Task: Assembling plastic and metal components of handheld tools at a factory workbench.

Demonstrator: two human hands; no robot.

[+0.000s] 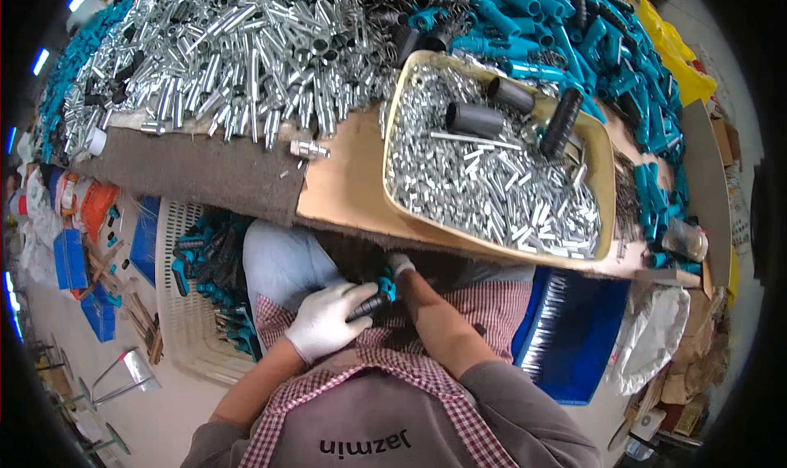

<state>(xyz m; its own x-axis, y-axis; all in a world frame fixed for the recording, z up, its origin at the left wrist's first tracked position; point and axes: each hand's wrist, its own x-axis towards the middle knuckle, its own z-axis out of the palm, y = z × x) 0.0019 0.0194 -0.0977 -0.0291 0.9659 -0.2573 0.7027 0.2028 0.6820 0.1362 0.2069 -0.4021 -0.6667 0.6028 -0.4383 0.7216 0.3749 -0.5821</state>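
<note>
My left hand (326,320), in a white glove, is closed around a black-and-teal handle-like part (370,304) above my lap. The teal end of the part points away from me, toward the table edge. My right hand (399,263), also gloved in white, reaches in just beyond that teal end. Only a little of this glove shows beyond my wrist, so its fingers and anything in them are hidden. Both hands are low, at the near edge of the worktable (344,169).
Heaped metal tubes (246,58) and teal plastic parts (525,17) cover the table's far side. A cream tub (608,181) of small metal pins and black sleeves sits at its near edge. Flanking my legs are a white basket (174,320) of black-and-teal parts and a blue bin (586,329).
</note>
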